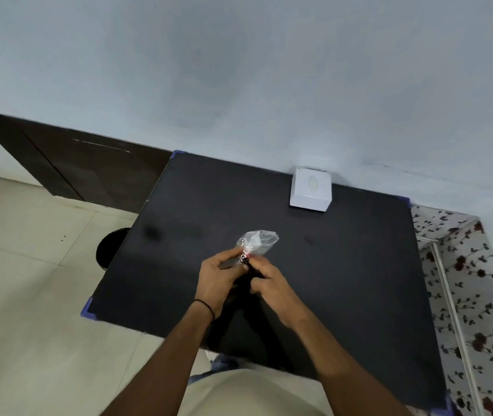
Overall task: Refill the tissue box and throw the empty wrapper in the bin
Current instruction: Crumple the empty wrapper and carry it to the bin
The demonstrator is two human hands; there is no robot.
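A crumpled clear plastic wrapper (258, 242) with a red and black label is held above the middle of the black table (344, 265). My left hand (216, 277) and my right hand (269, 280) both pinch its lower end, close together. The white tissue box (310, 189) with an oval slot on top stands at the table's far edge against the wall, well beyond my hands. A round black bin (109, 249) sits on the floor at the table's left side, partly hidden by the tabletop.
A pale blue wall (239, 85) runs behind the table. Cream floor tiles (29, 295) lie to the left, with a dark skirting panel (89, 166) at the wall. A floral cloth (479, 295) with a white rod lies along the table's right side.
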